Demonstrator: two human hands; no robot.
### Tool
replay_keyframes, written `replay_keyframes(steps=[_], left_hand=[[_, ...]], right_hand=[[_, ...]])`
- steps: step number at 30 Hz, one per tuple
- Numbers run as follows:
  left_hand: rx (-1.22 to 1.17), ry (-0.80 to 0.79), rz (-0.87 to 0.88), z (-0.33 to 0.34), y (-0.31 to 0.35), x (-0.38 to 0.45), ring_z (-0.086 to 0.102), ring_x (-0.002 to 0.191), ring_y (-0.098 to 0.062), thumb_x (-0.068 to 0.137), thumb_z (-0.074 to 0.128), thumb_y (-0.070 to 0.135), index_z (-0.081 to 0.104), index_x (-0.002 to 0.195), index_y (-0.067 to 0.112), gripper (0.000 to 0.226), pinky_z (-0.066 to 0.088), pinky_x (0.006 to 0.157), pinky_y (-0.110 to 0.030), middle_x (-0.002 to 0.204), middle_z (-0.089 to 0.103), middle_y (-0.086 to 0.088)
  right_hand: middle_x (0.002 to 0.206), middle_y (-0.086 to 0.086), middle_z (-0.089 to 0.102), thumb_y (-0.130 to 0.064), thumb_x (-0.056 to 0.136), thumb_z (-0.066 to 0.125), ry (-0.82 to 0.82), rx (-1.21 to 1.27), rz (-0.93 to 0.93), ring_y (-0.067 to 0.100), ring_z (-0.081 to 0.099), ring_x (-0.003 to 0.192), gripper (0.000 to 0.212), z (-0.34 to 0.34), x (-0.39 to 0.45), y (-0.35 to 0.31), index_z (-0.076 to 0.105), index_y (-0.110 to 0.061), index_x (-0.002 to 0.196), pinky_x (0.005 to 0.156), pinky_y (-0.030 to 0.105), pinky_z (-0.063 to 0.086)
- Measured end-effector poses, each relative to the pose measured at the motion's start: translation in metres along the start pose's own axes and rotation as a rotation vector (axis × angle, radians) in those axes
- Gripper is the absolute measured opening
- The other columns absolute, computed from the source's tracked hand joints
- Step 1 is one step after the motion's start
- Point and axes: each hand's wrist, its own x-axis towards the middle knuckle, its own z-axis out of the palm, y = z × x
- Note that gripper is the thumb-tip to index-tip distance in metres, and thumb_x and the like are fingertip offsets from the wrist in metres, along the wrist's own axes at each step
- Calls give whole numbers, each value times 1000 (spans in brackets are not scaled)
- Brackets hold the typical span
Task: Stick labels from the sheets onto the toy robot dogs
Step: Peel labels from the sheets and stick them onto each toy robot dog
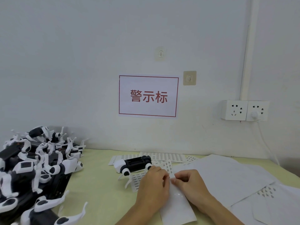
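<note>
Both hands, left point(152, 182) and right point(189, 181), pinch the label sheet point(176, 207); toy robot dog point(134, 164) just beyond

Toy robot dog point(132, 164) at 6 o'clock: white, black body. Tabletop point(97, 181) pale yellow-green. Wall sign point(148, 96) at 12: red characters, red border.

Left hand: the left hand point(152, 181) is seen at 6 o'clock, fingers curled onto the near label sheet point(176, 203).
Right hand: the right hand point(190, 182) is placed just beside it, its grip pinched on the same sheet's edge.
Single dog: one toy robot dog point(133, 164) is laid on its side just beyond the hands, over further label sheets point(162, 155).
Pile: a heap of robot dogs point(35, 166) is found at 9 o'clock on the counter point(97, 184).
Papers: blank sheets point(227, 174) are spread at 4 o'clock.
Wall: a red-framed sign point(148, 96) is fixed at centre, sockets point(245, 110) at 3 o'clock.
</note>
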Motion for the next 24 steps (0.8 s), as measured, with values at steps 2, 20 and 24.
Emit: replay_keyframes(steps=[2,20,24], left_hand=[[-36,-1,-32,2,-2,1,48,94,-3,95,54,26,66,90,18,15,40,81,-19,92,58,11],[-231,-92,-201,-1,-2,6,59,87,-4,92,62,13,70,85,21,13,48,78,-20,85,62,15],[-301,-61,-272,0,-5,8,60,78,-1,88,66,9,65,71,28,26,42,67,-11,73,66,11]], right_hand=[[60,1,45,-7,85,70,-4,-1,-9,9,41,60,30,-1,0,0,56,0,60,59,19,35],[60,-4,56,-5,85,71,55,81,51,6,50,60,23,0,1,2,65,-3,63,61,16,39],[60,-11,61,-5,84,73,70,88,63,1,54,59,22,0,0,0,69,-14,64,60,12,39]])
